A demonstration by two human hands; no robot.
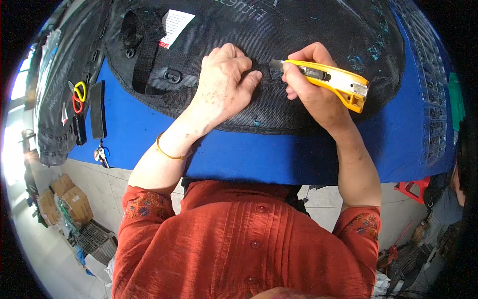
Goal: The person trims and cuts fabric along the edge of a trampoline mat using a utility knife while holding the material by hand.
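Note:
A large black mesh piece point(318, 30) with a rounded edge, a white label and straps lies over the blue table. My left hand point(224, 79) rests on it, its fingers curled and closed on the mesh near a short black strap point(264, 71). What exactly the fingertips pinch is partly hidden. In my right hand point(316, 97) is a yellow utility knife point(351, 87). Its blade point(277, 64) is out and points left, close to the strap and just right of my left thumb. I cannot tell whether the blade touches the fabric.
Scissors point(78, 97) with red and yellow handles lie at the left, beside a dark flat case point(98, 109) and keys point(101, 155). Another black mesh piece point(52, 109) hangs over the left edge. Clear plastic sheeting point(433, 99) covers the right side. Cardboard boxes point(72, 199) stand on the floor.

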